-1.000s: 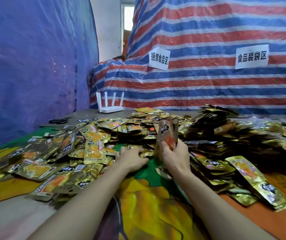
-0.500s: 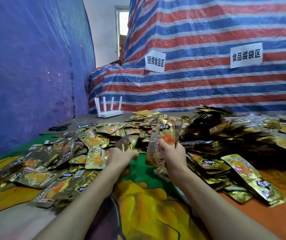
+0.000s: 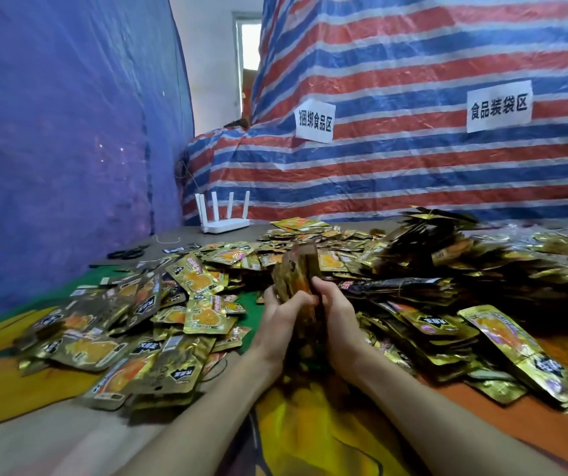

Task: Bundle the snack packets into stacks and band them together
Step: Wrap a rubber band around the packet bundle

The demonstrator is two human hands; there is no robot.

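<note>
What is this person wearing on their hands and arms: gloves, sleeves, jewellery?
Nothing that shows. The left hand and right hand are bare, without gloves or visible rings. The left forearm and right forearm are bare down to the picture's edge: no sleeve, watch or bracelet in view.

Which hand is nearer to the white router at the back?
Left. The left hand grips the stack of packets on the side toward the white router, which stands farther back and to its left. The right hand grips the stack's other side, farther away.
</note>
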